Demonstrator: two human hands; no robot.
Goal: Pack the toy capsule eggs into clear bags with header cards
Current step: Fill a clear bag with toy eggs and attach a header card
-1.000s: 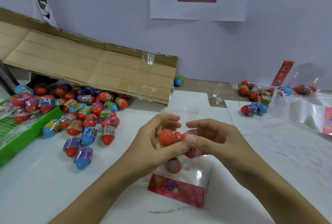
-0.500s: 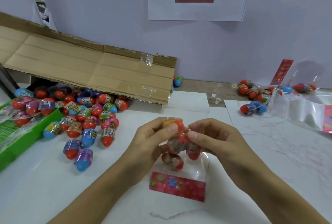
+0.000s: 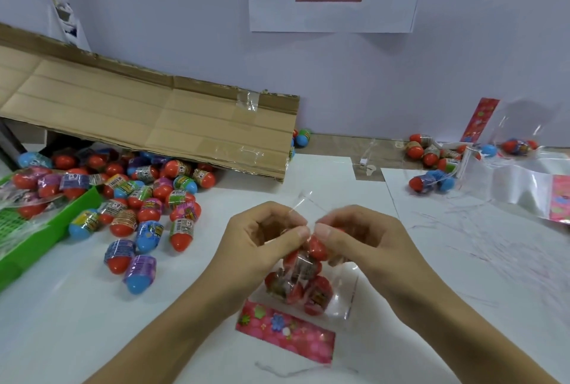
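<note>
L hand (image 3: 265, 234): thumb + fingers pinch open mouth of clear bag (image 3: 311, 285), left side.
R hand (image 3: 354, 234): pinches bag mouth, right side.
Bag: near front edge of table (image 3: 77, 322), centre; several capsule eggs (image 3: 303, 283) inside; pink header card (image 3: 285, 329) at its near end.
Loose eggs (image 3: 145, 208): heaped twd left edge, by green tray (image 3: 46, 232), under cardboard flap (image 3: 148, 115).
Packed bags (image 3: 431, 180): far right corner.

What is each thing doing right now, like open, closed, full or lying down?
Left hand: pinching the bag's mouth.
Right hand: pinching the bag's mouth too.
Clear bag: mouth up, several eggs inside.
Header card: flat on the table, at the bag's bottom.
Loose eggs: scattered, lying on the table.
Cardboard flap: slanting over the eggs.
</note>
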